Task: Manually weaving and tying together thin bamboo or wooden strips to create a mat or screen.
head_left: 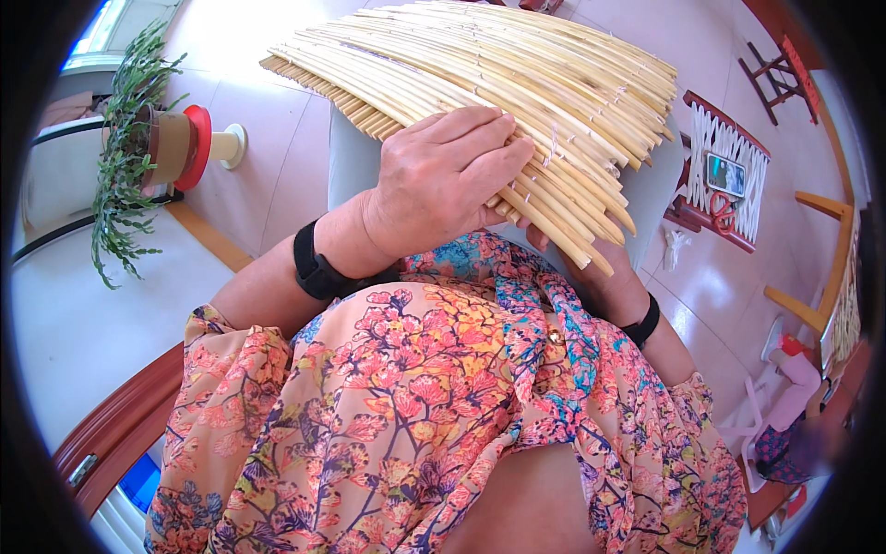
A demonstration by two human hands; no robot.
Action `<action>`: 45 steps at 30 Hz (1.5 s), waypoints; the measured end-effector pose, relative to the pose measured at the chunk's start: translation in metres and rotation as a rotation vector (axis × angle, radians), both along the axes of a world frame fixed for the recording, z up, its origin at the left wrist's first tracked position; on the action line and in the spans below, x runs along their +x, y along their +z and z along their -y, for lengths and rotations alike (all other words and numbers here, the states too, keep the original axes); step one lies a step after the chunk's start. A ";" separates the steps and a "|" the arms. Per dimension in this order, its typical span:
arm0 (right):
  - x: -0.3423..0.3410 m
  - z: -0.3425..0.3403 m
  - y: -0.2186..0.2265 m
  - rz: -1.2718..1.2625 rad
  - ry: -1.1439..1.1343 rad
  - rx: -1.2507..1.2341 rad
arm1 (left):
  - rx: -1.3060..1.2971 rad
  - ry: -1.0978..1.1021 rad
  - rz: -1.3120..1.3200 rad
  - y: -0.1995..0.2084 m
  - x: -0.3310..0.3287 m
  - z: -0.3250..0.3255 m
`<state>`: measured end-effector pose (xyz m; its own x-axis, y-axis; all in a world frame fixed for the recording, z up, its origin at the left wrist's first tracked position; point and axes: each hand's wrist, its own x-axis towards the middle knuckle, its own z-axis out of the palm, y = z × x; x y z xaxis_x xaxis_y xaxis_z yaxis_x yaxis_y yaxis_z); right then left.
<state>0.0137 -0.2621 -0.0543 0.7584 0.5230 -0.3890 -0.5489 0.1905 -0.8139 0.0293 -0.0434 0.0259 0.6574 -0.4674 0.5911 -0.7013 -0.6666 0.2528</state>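
Observation:
A mat of pale yellow plant stalks (517, 69), stitched together with thin white thread, lies tilted in front of me. The stalk ends make a stepped edge at the left and slanted, pointed tips at the right. My left hand (448, 175) is closed over the near edge, thumb and fingers pressed on the stalks. Under the near right corner is my right hand (602, 266); a few fingertips show below the edge, curled against the mat, and the rest is hidden. Loose thread ends stick up near the left thumb. Both wrists wear black bands.
A grey-blue seat or cloth (355, 166) shows beneath the mat. At the right, a folding stool (729, 138) bears a phone (725, 175) and red-handled scissors (723, 210). A potted plant (138, 148) stands left. Beyond a wooden frame (812, 263) at right sits another person (784, 434).

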 end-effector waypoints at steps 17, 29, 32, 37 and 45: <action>0.006 -0.005 0.039 0.826 0.185 -0.318 | 0.028 -0.050 -0.027 0.007 -0.002 -0.001; 0.007 -0.030 0.047 -0.120 -0.061 0.480 | 0.010 -0.037 0.026 0.007 -0.012 -0.028; 0.009 -0.036 0.053 -0.010 0.103 0.045 | 0.011 -0.021 0.033 -0.001 -0.017 -0.045; 0.013 -0.019 0.059 0.097 0.501 -0.114 | -0.079 0.031 -0.007 -0.006 -0.035 -0.073; 0.011 0.014 0.125 0.669 0.659 -0.407 | -0.180 0.328 0.001 -0.030 -0.061 -0.103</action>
